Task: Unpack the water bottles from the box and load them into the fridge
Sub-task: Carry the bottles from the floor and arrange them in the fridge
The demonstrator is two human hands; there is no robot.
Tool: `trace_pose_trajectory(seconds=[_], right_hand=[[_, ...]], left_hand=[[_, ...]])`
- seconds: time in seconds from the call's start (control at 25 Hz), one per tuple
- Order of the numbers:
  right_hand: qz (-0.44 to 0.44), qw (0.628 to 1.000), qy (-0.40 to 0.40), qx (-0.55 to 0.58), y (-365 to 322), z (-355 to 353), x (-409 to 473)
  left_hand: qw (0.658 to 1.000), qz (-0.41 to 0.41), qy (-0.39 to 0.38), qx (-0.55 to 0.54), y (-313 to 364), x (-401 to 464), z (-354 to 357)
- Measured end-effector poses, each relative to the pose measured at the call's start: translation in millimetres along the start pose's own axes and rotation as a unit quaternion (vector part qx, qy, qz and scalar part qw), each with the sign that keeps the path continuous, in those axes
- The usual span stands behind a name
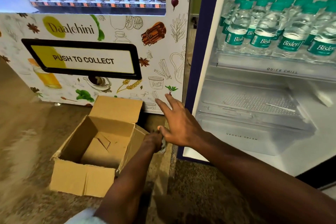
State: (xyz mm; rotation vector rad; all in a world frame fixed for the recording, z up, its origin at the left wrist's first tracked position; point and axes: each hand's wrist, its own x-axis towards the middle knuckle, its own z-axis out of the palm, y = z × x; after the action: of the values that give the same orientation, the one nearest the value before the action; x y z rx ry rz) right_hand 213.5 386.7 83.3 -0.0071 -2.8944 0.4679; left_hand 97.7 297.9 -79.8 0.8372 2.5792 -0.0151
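An open cardboard box [94, 143] is seen on a carpeted floor, its flaps raised and its inside bare of bottles. Just right of the box, the left hand [153, 141] is reached down and closed around a clear water bottle [162, 146] — only a sliver of the bottle is shown past the knuckles, low against the floor. Directly above that hand, the right hand [179, 123] is held out with its fingers spread apart, nothing gripped, its thumb nearly touching the left hand.

To the right of both hands an open fridge [254, 96] is seen. On its upper shelf, well above the hands, rows of green-capped Bisleri bottles [280, 29] are packed upright. The shelf and drawer below them are shown without bottles.

Beyond the fingertips of the right hand, a vending machine [91, 42] is set — marked "PUSH TO COLLECT".
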Motion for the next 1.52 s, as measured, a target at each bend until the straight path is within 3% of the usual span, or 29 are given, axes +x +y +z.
trace_pose_trajectory(seconds=[0.08,0.16,0.28,0.4,0.52,0.68,0.84,1.08,1.32,1.4,1.52], right_hand=[[0.001,1.0,-0.002,-0.003,1.6,1.9,1.9],[0.008,1.0,-0.011,-0.005,2.9,3.8,3.6],[0.011,1.0,-0.021,-0.006,3.4,4.8,6.0],[0.012,1.0,-0.025,-0.004,5.5,5.0,5.8],[0.003,0.999,-0.038,0.009,7.6,3.2,3.1],[0.022,0.995,-0.048,0.083,11.4,5.4,3.2],[0.055,0.979,-0.1,0.168,11.0,-5.9,2.0],[0.086,0.923,-0.2,0.317,16.7,-32.2,0.1],[0.069,0.887,-0.122,0.44,14.5,-60.6,-7.9],[0.053,0.891,-0.099,0.44,12.1,-74.8,-10.8],[0.037,0.917,-0.004,0.397,2.4,-97.8,-14.5]], left_hand=[[1.0,0.009,0.022,-0.012,-0.6,7.4,17.8],[0.994,-0.024,0.077,-0.069,-4.3,14.8,35.9],[0.98,-0.059,0.096,-0.161,-10.3,7.0,45.7],[0.991,-0.046,0.064,-0.11,-23.2,-2.4,32.7],[0.979,0.031,0.043,-0.198,-46.1,-15.2,9.0],[0.919,0.166,0.004,-0.358,-55.3,-56.4,-46.0],[0.885,0.209,0.075,-0.409,-57.3,-94.3,-88.0],[0.883,0.194,0.255,-0.342,-30.6,-134.5,-133.8],[0.848,0.193,0.375,-0.32,2.1,-151.1,-163.5],[0.836,0.208,0.392,-0.323,11.9,-157.9,-180.3],[0.817,0.249,0.412,-0.319,27.6,-173.6,-212.2]])
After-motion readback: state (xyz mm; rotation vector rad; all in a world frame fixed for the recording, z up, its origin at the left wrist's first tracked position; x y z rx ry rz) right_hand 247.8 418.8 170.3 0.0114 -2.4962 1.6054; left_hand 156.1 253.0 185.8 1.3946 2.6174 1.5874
